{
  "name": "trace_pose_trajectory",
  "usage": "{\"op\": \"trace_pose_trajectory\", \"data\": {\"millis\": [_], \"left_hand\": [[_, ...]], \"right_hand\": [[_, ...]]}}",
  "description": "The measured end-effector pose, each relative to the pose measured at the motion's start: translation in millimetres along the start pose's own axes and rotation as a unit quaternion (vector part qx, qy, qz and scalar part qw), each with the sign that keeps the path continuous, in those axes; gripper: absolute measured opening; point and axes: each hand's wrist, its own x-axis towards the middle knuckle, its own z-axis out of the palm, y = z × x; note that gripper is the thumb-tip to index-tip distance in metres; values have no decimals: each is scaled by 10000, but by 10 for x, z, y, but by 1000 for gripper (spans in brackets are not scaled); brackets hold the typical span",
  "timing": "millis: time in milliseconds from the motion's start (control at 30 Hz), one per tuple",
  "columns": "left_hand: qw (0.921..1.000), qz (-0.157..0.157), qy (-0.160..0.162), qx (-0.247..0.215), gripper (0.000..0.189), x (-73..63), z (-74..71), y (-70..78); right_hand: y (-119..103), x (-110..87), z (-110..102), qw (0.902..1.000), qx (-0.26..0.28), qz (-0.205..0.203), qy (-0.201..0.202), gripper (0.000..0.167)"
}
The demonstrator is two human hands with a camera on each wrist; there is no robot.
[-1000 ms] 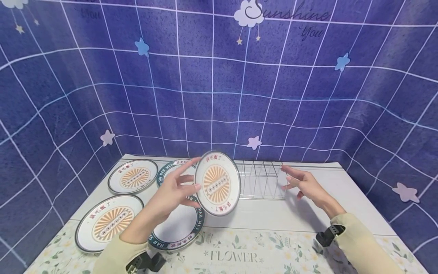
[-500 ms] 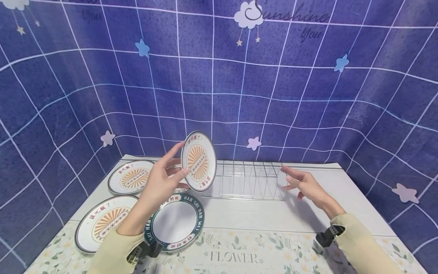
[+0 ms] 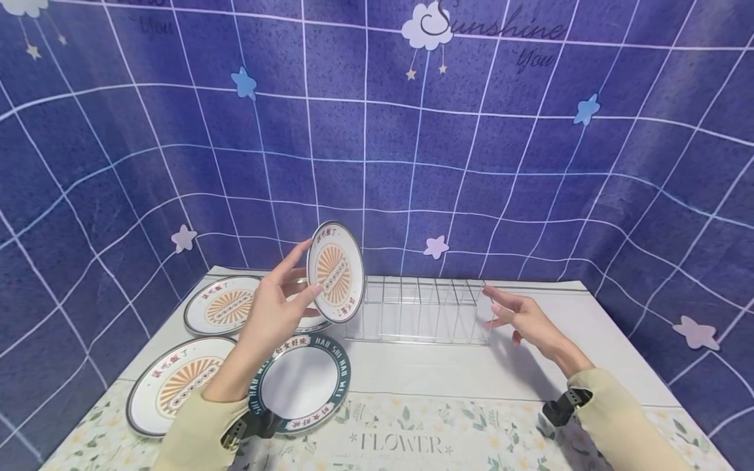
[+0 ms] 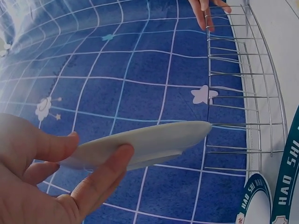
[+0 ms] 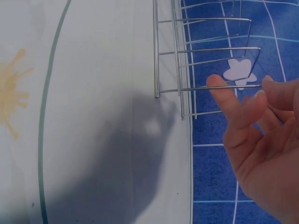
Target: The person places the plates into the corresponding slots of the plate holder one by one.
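Observation:
My left hand [image 3: 277,311] holds a small white plate [image 3: 337,271] up at its left edge, thumb on the front and fingers behind. The plate stands tilted, its orange sunburst and red characters facing me; the left wrist view has it edge-on [image 4: 154,137]. Just right of the plate and lower stands a wire dish rack [image 3: 419,303] with upright dividers and no plates in it. My right hand [image 3: 530,320] is at the rack's right end; in the right wrist view its thumb and fingers pinch the end wire [image 5: 233,87].
On the left lie two sunburst plates [image 3: 220,307], one behind the other. A green-rimmed plate [image 3: 300,386] lies front of centre, and another plate [image 3: 312,322] behind it is mostly hidden by my left hand. A blue gridded cloth [image 3: 377,131] rises behind the table.
My left hand has carried the plate left and upward, and turned it more edge-on, uncovering the rack's left part. In the last half second it moved only slightly. The right hand has stayed put.

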Motion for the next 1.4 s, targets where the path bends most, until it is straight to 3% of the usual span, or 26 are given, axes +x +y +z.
{"op": "trace_pose_trajectory", "data": {"millis": [533, 767, 1100, 1400], "left_hand": [[9986, -219, 99, 461, 78, 55, 150, -175], [9981, -240, 159, 544, 78, 68, 227, -175], [9907, -176, 54, 1350, 76, 97, 397, -227], [9901, -406, -9, 1344, 76, 137, 422, -297]], "right_hand": [[-5, 8, 19, 10000, -32, 9, -15, 54], [-13, 11, 14, 10000, -64, -12, -18, 54], [-5, 4, 4, 9999, -103, -30, -13, 54], [3, 13, 1, 9999, -106, -49, -40, 54]]}}
